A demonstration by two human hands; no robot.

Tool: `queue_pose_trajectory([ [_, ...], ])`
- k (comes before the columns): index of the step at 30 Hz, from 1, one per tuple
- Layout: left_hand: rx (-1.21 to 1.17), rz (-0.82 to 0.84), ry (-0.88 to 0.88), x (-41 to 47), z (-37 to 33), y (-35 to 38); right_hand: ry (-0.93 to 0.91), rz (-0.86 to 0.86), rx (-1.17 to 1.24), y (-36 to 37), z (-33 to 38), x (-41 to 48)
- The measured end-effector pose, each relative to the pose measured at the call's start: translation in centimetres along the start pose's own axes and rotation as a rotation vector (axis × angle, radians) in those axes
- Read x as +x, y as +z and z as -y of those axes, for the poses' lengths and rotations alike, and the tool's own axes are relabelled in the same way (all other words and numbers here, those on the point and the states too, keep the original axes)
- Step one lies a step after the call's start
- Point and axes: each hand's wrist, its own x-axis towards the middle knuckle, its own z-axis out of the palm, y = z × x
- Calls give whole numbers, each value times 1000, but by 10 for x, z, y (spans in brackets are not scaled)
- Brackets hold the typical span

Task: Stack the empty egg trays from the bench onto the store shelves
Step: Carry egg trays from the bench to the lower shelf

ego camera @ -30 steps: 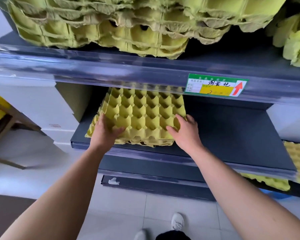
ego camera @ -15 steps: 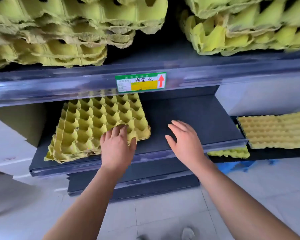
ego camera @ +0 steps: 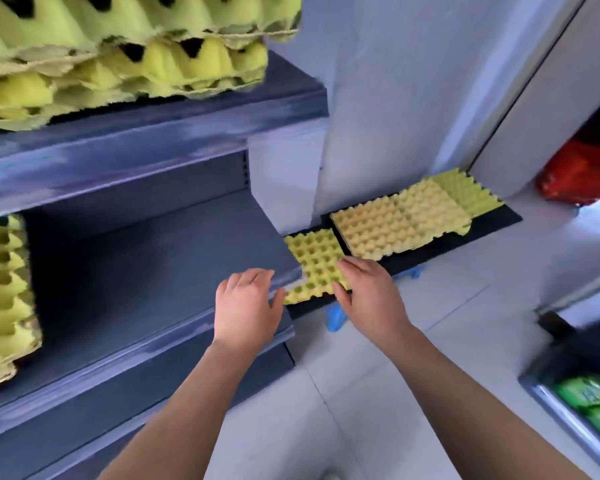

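Observation:
A yellow egg tray (ego camera: 310,261) lies cups-up at the left end of a low black bench (ego camera: 496,221). My right hand (ego camera: 371,296) reaches over its near right corner with relaxed fingers; I cannot tell whether it touches the tray. My left hand (ego camera: 246,306) hovers open above the front right corner of the dark middle shelf (ego camera: 136,271), holding nothing. Pale beige trays (ego camera: 395,226) and a greenish one (ego camera: 465,195) lie further along the bench. A tray stack (ego camera: 0,299) sits at the shelf's left end. More stacked trays (ego camera: 118,64) fill the upper shelf.
A white pillar (ego camera: 361,98) stands between the shelf unit and the bench. A red bag (ego camera: 582,171) lies at the far right. Green packets (ego camera: 589,393) sit in a rack at the lower right. Something blue (ego camera: 336,317) shows under the bench, above pale floor tiles.
The view has swung right. Both hands have left the tray stack on the middle shelf and moved right, and my right hand now reaches the yellow tray on the bench.

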Motion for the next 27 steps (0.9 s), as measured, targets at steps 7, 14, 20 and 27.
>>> queue_pose_trajectory([
  [7, -91, 107, 31, 58, -118, 82, 169, 1, -13, -28, -146, -8],
  [14, -116, 220, 62, 140, -191, 152, 309, -23, -1, -29, -258, 22],
  [20, -110, 321, 3, 221, -226, 211, 395, 89, 28, -8, -345, 82],
  [27, -89, 500, -154, 296, -247, 277, 452, 211, 78, 19, -427, 143],
])
